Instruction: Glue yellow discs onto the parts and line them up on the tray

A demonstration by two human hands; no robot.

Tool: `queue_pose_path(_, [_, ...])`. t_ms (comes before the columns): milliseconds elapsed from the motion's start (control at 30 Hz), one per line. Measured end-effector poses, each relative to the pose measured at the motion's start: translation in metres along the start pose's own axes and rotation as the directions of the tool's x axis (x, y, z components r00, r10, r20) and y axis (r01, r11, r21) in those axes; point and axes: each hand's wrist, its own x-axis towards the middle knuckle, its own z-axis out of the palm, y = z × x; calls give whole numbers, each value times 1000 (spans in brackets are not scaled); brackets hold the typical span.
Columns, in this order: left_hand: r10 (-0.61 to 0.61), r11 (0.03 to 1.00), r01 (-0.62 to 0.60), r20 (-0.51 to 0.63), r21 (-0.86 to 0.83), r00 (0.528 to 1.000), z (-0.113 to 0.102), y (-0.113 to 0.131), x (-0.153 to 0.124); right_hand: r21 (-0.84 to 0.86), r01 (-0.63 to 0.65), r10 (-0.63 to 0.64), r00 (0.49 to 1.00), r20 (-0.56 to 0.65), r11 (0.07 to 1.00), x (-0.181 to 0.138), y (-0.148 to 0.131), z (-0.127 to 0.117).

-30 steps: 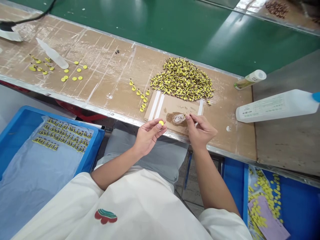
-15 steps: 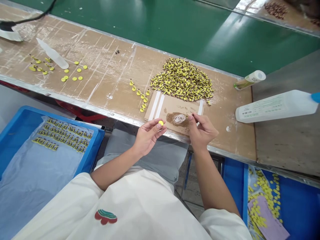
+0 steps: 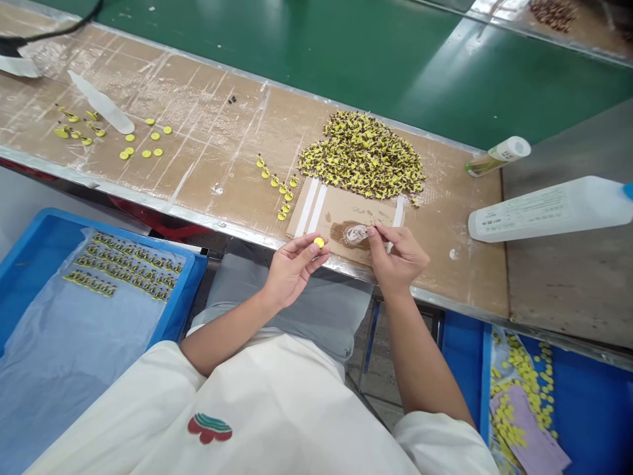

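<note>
My left hand (image 3: 293,269) pinches a small round yellow cap (image 3: 319,243) between thumb and fingers, just off the bench's front edge. My right hand (image 3: 397,257) is closed in a pinch on a small part I cannot make out, its fingertips at a blob of clear glue (image 3: 355,233) on a brown-stained cardboard pad (image 3: 341,210). Behind the pad lies a big heap of yellow-and-dark parts (image 3: 363,155). A few finished yellow pieces (image 3: 277,185) stand to the left of the pad.
Two white bottles (image 3: 548,210) (image 3: 497,156) lie at the right. A blue tray (image 3: 30,264) at my left holds rows of finished pieces (image 3: 126,266). Another blue bin (image 3: 588,409) at lower right holds loose yellow caps (image 3: 519,389). More caps (image 3: 143,142) and a nozzle (image 3: 101,103) lie far left. A green belt (image 3: 346,46) runs behind.
My right fingertips have shifted slightly left, closer onto the glue blob. The left hand and its cap have stayed put. The view has shifted a little.
</note>
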Motion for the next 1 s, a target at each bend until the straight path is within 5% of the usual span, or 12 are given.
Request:
queue_pose_path(200, [-8,1000,8,3,-9,1000,-1,0,1,177,-128,145,985,-88,976,0,-3,1])
queue_pose_path(433, [-25,1000,25,23,4,999,0,-2,1,371,-335,412,899,-151,866,2,-20,2])
queue_pose_path(733, [-32,999,32,36,-5,999,4,-3,-1,384,-367,436,894,-108,847,-3,-42,4])
queue_pose_path(1000, [-57,998,55,87,24,995,6,-3,-5,420,-307,330,944,19,854,-23,-86,6])
